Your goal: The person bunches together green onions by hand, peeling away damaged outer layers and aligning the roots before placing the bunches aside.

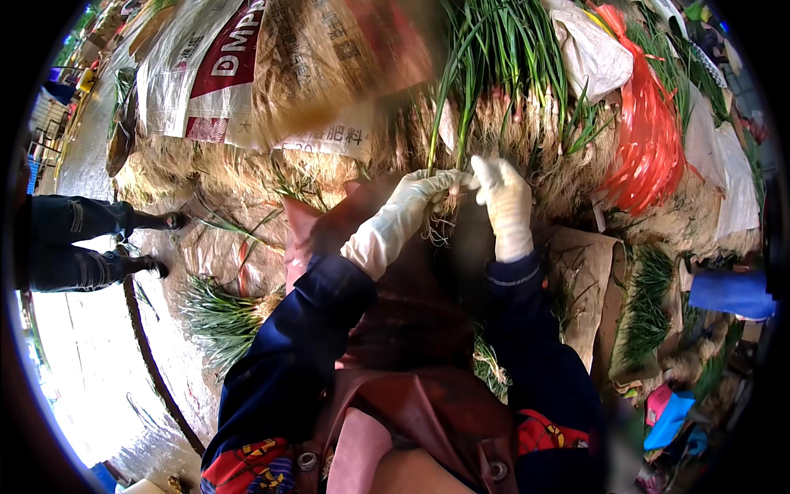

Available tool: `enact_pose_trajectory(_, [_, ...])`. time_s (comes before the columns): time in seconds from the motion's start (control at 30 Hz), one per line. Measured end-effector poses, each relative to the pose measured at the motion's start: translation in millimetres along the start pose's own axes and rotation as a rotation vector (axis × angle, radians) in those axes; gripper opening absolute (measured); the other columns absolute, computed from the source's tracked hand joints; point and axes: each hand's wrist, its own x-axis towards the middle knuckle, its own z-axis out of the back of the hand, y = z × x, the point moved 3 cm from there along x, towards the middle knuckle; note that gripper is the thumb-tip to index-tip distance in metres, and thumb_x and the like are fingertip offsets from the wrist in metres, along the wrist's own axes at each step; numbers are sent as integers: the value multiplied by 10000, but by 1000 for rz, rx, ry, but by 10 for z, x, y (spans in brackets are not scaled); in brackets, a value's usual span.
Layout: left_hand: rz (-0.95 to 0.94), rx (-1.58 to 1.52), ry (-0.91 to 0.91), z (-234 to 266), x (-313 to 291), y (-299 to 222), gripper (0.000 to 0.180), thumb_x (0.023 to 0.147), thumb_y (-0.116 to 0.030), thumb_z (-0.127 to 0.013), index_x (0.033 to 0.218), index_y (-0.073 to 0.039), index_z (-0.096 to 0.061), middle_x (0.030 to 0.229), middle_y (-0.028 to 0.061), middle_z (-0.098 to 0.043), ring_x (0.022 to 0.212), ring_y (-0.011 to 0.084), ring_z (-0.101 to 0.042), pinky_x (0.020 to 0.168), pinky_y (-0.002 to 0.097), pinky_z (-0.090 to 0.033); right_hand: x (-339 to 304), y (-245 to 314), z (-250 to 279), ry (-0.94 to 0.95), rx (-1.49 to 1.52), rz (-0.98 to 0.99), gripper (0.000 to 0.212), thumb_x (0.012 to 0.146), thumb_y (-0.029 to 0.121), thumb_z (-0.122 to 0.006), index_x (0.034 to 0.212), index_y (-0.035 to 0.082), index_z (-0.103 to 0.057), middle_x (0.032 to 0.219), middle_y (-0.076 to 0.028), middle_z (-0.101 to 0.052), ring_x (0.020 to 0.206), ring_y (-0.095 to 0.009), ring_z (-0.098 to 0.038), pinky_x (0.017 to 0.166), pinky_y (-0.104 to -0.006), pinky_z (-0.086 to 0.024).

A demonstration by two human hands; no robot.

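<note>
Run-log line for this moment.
left white-gloved hand: grip on thin green rooted stalks; right white-gloved hand: near left, hold unclear; beyond: heaped green bunches

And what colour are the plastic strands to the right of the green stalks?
The plastic strands are bright orange-red, shown best in the head view.

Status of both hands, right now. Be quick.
Left hand: closed on a few green onion stalks.
Right hand: fingers partly curled, close beside the left; whether it grips anything cannot be told.
</note>
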Motion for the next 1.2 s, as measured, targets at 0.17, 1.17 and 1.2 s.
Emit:
enact_pose_trajectory(0.17, [23, 7, -21, 93, -12, 77, 244, 853, -223, -618, 969, -9, -634, 692, -14, -588, 542, 60, -426, 488, 192, -335, 303, -192, -288, 302, 540, -161, 254, 874, 297, -586, 847, 50, -639, 569, -2, -575, 478, -61, -470, 469, -199, -352])
enact_pose_trajectory(1.17, [-260, -417, 498, -41, -565, -897, 223, 901, -255, -541, 939, -41, -591, 742, 45, -568, 581, 127, -507, 531, 260, -457, -345, -1438, 675, 171, -1120, -94, 463, 755, 431, -664, 1054, 81, -620, 1002, -104, -641, 900, -273, -610, 767, -360, -470])
enact_pose_trajectory(1.2, [-266, -438, 462, -96, -473, -961, 235, 893, -270, -559, 959, -47, -593, 689, 15, -507, 553, 110, -455, 505, 253, -414, -191, -1183, 692, 103, -889, -169, 408, 763, 424, -651, 1014, 102, -634, 968, -99, -643, 890, -271, -611, 760, -358, -471])
